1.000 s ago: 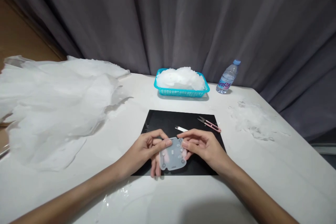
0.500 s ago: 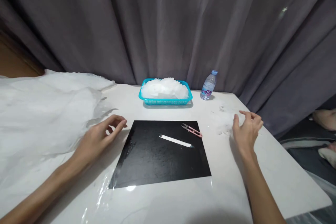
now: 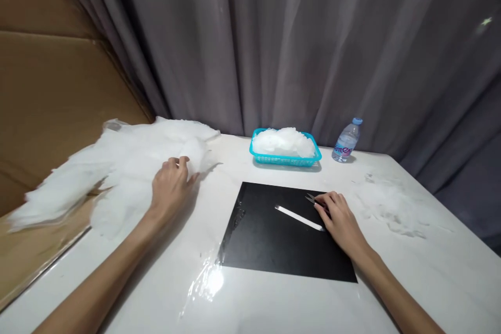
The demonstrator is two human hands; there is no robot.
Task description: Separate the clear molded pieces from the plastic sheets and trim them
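In the head view, the right grip [image 3: 340, 219] is closed around small snips with gray metal blades [image 3: 310, 198], over the flat black board [image 3: 274, 250]. The left grip [image 3: 169, 185] is half curled at the big, fluffy white sheet [image 3: 136, 151]; I can't tell if it pinches any. A soft white heap [image 3: 284, 142] fills the blue plastic basket [image 3: 285, 160]; much sheet is left.

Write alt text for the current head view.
A person's right-hand grip is on small scissors over a black mat bearing a white stick, while the left-hand grip is at white fluffy sheeting. Beyond stand a blue basket of white fluff and a plastic bottle.
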